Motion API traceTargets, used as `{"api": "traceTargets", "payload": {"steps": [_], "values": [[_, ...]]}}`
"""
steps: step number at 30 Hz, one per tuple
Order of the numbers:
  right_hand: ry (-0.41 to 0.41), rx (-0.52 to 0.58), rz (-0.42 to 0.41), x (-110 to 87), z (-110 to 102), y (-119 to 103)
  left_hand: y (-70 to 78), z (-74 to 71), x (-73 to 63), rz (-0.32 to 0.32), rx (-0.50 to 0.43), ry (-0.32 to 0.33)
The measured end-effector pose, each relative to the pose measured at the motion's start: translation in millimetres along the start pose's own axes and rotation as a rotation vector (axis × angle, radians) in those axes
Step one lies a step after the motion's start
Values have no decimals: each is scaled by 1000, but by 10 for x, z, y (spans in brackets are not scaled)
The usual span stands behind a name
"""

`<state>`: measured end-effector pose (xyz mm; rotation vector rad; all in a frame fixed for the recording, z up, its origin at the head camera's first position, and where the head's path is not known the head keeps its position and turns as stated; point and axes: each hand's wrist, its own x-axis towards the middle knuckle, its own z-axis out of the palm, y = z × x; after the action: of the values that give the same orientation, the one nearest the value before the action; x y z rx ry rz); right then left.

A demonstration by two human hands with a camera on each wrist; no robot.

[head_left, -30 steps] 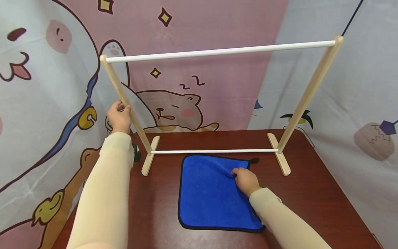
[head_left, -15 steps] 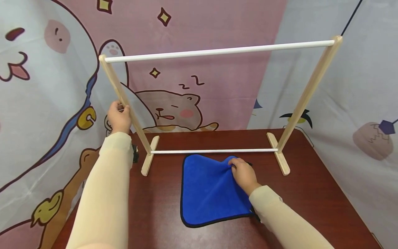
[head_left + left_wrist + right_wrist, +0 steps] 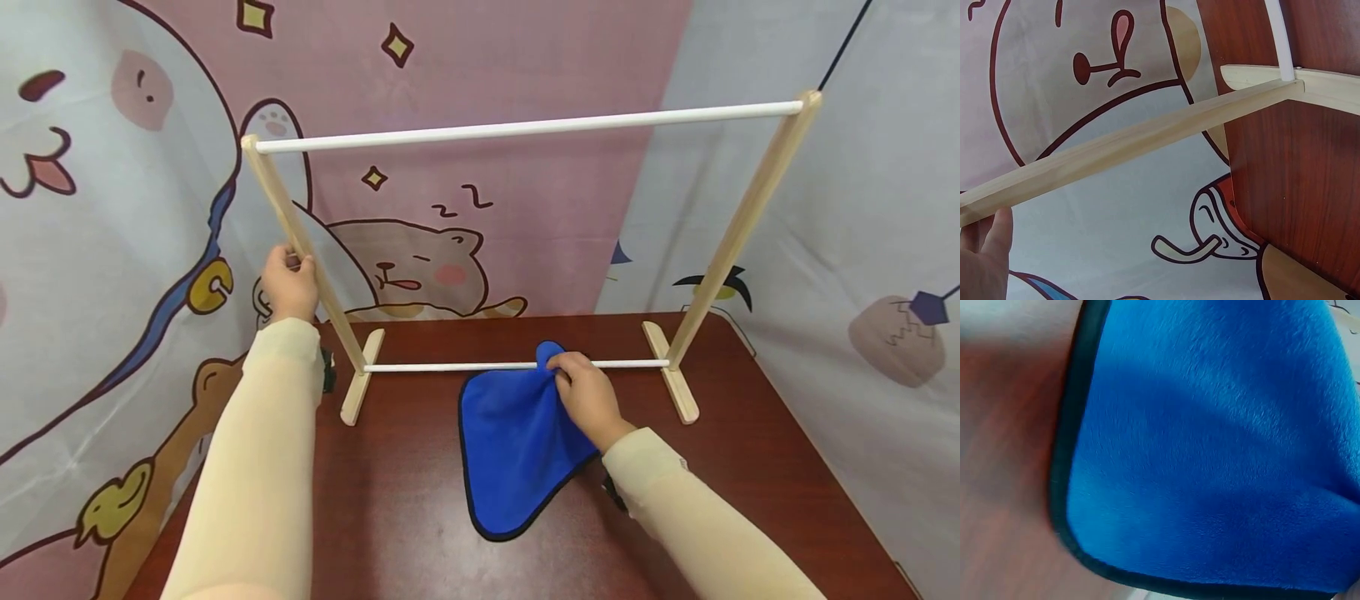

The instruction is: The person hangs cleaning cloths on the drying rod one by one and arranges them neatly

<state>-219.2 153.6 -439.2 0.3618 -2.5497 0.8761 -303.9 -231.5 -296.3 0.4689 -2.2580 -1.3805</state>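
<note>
A blue towel [image 3: 510,442] with a black border hangs gathered from my right hand [image 3: 588,400], which pinches it near its upper edge. The gathered top overlaps the lower white rod [image 3: 450,367] from the camera's side; touching or apart, I cannot tell. Close up, the towel's plush face [image 3: 1197,456] fills most of the right wrist view, and that hand is out of it. My left hand [image 3: 291,283] grips the left wooden post [image 3: 330,304] of a drying rack about halfway up. In the left wrist view, its thumb and fingers [image 3: 999,240] meet the post's edge.
The rack has an upper white rod [image 3: 525,127], a right post [image 3: 738,237] and wooden feet [image 3: 678,383] on a dark red-brown table [image 3: 397,500]. Cartoon-printed cloth [image 3: 555,217] stands close behind and along both sides. A small dark object [image 3: 327,371] shows beside my left sleeve.
My right hand has raised the towel off the table and moved it away from me, up to the lower rod. The towel has bunched and narrowed. The left hand stays on the post.
</note>
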Motion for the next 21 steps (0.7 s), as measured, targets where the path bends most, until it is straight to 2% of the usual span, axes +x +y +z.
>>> {"api": "traceTargets", "payload": {"steps": [8, 21], "values": [[63, 71, -34, 164, -178, -101, -24, 28, 32, 14, -6, 18], [154, 80, -123, 333, -428, -210, -11, 23, 18, -12, -16, 10]]}}
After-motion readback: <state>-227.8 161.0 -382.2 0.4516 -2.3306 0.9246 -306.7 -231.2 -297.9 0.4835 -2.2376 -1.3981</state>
